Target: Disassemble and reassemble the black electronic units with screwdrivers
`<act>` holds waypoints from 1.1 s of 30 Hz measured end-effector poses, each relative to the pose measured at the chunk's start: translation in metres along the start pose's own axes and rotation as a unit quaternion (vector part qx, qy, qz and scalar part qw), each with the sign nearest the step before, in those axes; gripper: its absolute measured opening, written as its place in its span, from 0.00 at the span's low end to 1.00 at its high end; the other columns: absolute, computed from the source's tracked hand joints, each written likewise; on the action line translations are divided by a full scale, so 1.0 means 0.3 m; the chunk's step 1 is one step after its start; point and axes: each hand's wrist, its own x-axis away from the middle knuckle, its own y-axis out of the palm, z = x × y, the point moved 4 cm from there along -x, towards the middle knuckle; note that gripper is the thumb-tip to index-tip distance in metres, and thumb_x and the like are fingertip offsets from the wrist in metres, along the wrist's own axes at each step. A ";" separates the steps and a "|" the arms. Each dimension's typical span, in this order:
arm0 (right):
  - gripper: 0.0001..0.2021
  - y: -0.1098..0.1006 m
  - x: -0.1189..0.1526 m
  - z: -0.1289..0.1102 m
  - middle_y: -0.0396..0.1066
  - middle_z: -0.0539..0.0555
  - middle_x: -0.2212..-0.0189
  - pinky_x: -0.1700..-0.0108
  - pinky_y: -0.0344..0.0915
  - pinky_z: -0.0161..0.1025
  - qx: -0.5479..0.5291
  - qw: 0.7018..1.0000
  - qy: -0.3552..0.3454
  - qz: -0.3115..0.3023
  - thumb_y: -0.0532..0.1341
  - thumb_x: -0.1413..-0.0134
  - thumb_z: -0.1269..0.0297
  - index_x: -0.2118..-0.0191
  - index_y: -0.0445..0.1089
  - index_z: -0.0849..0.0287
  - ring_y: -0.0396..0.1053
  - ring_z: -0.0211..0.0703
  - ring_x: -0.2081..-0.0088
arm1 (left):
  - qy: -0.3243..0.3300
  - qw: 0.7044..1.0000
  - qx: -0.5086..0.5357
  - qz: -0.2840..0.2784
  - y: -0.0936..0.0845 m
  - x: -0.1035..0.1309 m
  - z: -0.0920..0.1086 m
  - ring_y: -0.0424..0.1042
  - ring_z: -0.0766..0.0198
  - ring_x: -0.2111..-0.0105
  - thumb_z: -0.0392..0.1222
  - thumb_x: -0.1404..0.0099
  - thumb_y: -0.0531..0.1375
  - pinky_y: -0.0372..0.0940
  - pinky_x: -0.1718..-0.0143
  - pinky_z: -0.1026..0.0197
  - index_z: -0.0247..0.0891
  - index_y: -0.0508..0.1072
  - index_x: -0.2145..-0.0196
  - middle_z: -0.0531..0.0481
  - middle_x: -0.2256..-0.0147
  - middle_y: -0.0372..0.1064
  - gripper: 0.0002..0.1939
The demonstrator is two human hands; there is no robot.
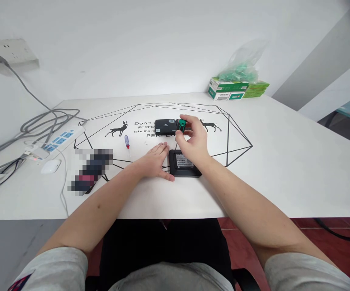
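My right hand (195, 139) is closed around the green and black handle of a screwdriver (181, 124). Its thin shaft points down at the far left corner of a black rectangular device (185, 171) with a white printed label; whether the tip sits in a screw is too small to tell. Flat on the table, my left hand (155, 163) has its fingers stretched out and its thumb by the device's near left corner. Just behind the device lies a black flat cover or case (165, 126) with small stickers, partly hidden by the right hand.
A small screwdriver with a clear blue handle (127, 141) lies left of my hands. Nearer me is a pixelated dark object (91, 171). Leftmost are a power strip (61, 141), coiled grey cables (38, 119) and a white earbud case (51, 166). Green-white boxes (228, 89) stand against the wall.
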 end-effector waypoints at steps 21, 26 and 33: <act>0.23 0.001 0.004 0.004 0.76 0.57 0.48 0.59 0.81 0.51 -0.002 1.000 0.021 -0.010 0.62 0.41 0.65 0.40 0.69 0.49 0.75 0.52 0.52 | -0.001 1.000 -0.013 -0.008 -0.004 -0.002 0.003 0.32 0.27 0.20 0.91 0.46 0.59 0.36 0.21 0.35 0.24 0.42 0.19 0.23 0.20 0.29 0.80; 0.22 -0.003 0.000 -0.001 0.75 0.57 0.49 0.60 0.81 0.50 0.003 1.000 0.005 -0.001 0.61 0.40 0.66 0.40 0.69 0.48 0.75 0.52 0.52 | -0.007 1.000 -0.017 -0.009 -0.003 0.001 0.001 0.32 0.28 0.19 0.91 0.45 0.59 0.36 0.21 0.37 0.24 0.43 0.19 0.23 0.19 0.28 0.79; 0.22 -0.016 -0.008 -0.002 0.75 0.56 0.51 0.60 0.82 0.50 -0.003 1.000 0.010 0.028 0.61 0.40 0.66 0.40 0.69 0.47 0.76 0.52 0.52 | -0.007 1.000 -0.021 -0.011 -0.004 0.003 0.004 0.31 0.29 0.19 0.91 0.45 0.58 0.35 0.21 0.38 0.22 0.43 0.20 0.22 0.20 0.29 0.79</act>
